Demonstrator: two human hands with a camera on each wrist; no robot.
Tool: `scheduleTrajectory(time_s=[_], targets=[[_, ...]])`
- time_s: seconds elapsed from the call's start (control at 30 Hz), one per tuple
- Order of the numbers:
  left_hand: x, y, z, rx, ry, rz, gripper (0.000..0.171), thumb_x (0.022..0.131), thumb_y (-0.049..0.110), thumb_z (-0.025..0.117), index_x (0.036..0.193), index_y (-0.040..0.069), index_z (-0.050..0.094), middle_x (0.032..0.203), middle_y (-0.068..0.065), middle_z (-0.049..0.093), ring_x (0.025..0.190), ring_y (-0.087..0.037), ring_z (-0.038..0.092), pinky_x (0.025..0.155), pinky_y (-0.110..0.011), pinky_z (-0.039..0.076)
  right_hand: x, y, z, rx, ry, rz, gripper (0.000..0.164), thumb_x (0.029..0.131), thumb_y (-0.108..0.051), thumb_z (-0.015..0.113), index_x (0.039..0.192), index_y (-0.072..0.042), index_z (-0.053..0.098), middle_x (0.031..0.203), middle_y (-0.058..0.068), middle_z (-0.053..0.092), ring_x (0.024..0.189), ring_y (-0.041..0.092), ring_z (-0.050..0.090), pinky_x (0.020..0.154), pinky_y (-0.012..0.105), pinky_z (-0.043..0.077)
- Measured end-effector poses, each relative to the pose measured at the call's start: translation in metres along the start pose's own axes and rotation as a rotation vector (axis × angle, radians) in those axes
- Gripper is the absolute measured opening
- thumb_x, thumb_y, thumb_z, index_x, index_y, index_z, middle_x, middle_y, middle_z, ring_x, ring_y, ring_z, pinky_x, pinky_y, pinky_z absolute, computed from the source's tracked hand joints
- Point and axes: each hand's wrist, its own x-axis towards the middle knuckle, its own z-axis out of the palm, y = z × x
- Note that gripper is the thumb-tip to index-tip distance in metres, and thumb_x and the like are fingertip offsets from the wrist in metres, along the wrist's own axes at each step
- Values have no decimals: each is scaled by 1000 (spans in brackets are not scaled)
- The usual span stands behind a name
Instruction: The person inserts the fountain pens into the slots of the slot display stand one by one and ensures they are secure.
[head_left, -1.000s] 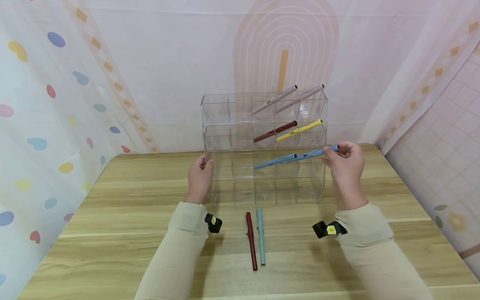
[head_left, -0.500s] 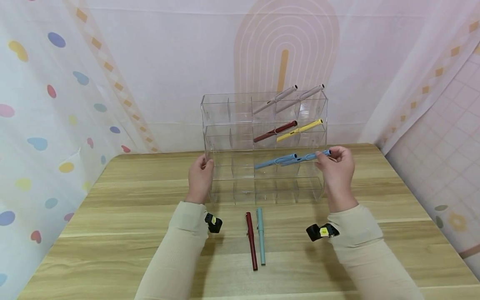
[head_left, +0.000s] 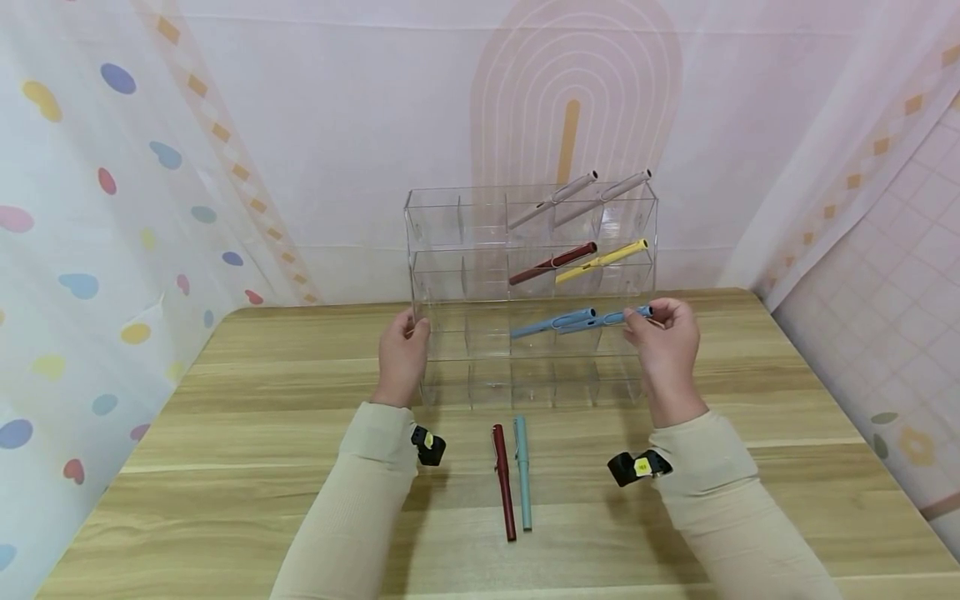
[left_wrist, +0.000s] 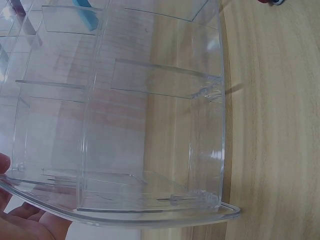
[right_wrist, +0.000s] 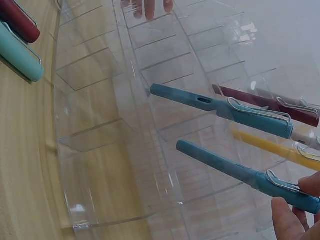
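A clear acrylic pen rack with tiers of compartments stands upright on the table. My left hand grips its left side panel, thumb in front. At the right end of the third tier, my right hand pinches a blue pen by its capped end; the pen lies slanted in the rack. Beside it rests another blue pen. Higher up lean a dark red pen and a yellow pen, and on the top tier two pale pens, a left one and a right one.
On the wooden table in front of the rack lie a red pen and a light teal pen, side by side. A patterned curtain hangs behind the table.
My right hand has moved left and slightly down, sliding the blue pen into the third tier beside the other blue pen. The left hand has kept its grip on the rack.
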Motion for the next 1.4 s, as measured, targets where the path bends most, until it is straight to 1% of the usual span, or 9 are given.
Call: scheduleTrajectory(time_s=[0.23,0.33,0.53,0.77,1.0,1.13,1.2,1.37,1.4], targets=[[1,1,-1,-2,-7,3,28,103,19,43,120,2,56,129,-18,56,125,-30,48,101,-48,41,-2,0,2,-21,-14,6,26,87,4,64,95,-10,45,92,2,42,76,6,55,64,16,52],[0,1,-1,-4,-5,5,28,102,18,43,120,1,56,129,-20,55,124,-30,48,100,-47,41,-2,1,4,-26,-11,7,27,86,5,64,94,-11,45,90,2,43,75,6,55,63,16,52],[-1,1,-1,-6,2,10,25,102,18,43,115,0,56,126,-19,57,123,-30,49,98,-47,42,-2,2,6,-28,-11,-2,28,85,8,64,92,-11,44,86,2,45,72,4,55,61,15,52],[-2,1,-2,-6,7,13,25,102,18,44,114,1,57,124,-18,58,122,-30,50,98,-47,42,-3,1,6,-51,-35,0,26,86,6,64,95,-9,45,89,3,44,74,5,54,63,15,51],[-1,1,-1,-10,2,6,29,102,18,43,121,1,56,127,-19,57,124,-31,49,100,-48,41,-3,1,2,-82,-61,12,24,89,3,63,99,-9,45,95,3,43,79,7,54,67,15,51],[0,0,-1,-6,4,8,29,101,18,44,122,1,57,126,-19,57,123,-30,49,100,-47,41,-3,0,0,-96,-73,5,24,89,2,63,103,-7,46,97,4,45,81,7,54,68,14,51],[0,0,-1,-5,5,6,30,101,19,44,123,2,57,126,-19,57,123,-30,50,100,-47,41,-5,-1,-2,-86,-81,0,26,88,4,63,106,-5,47,97,3,46,82,7,54,69,15,51],[-1,0,-1,-18,-3,-3,31,102,19,44,126,4,56,129,-18,56,125,-30,48,101,-48,40,-12,-2,-10,-87,-80,-12,34,87,3,66,113,-7,47,102,1,47,90,7,54,73,14,51],[-2,1,-1,-21,-4,-5,32,102,20,44,127,4,56,130,-17,56,125,-29,48,101,-48,40,-14,-2,-13,-94,-74,-16,34,86,2,66,113,-9,47,103,0,47,91,7,55,74,14,50]])
